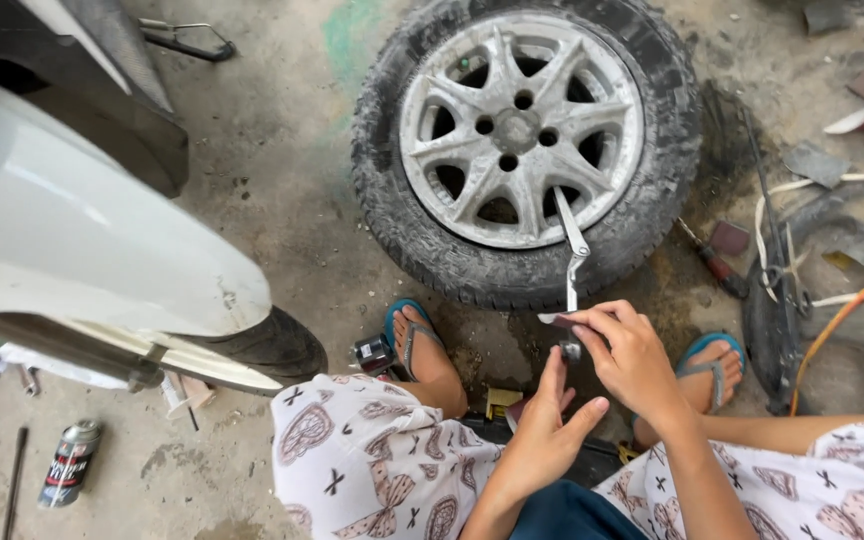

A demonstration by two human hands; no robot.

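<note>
**Inspector:** Wrench [573, 262], location?

**Me:** It is a cranked metal bar leaning on the alloy wheel [522, 128]. Its top end rests on a spoke and its lower end comes down in front of the tyre [404, 210], at my hands.

**Inspector:** Right hand?

**Me:** My right hand [630, 357] pinches a small flat dark strip [557, 319] between thumb and fingertips, just beside the bar's lower end.

**Inspector:** Left hand?

**Me:** My left hand [544, 432] is spread, fingers straight, holding nothing. It sits under the right hand, fingertips near the bar's foot.

**Inspector:** Surroundings?

**Me:** A white fender [82, 240] is at my left. A spray can [69, 462] lies on the concrete. A screwdriver [714, 262] lies right of the tyre.
</note>
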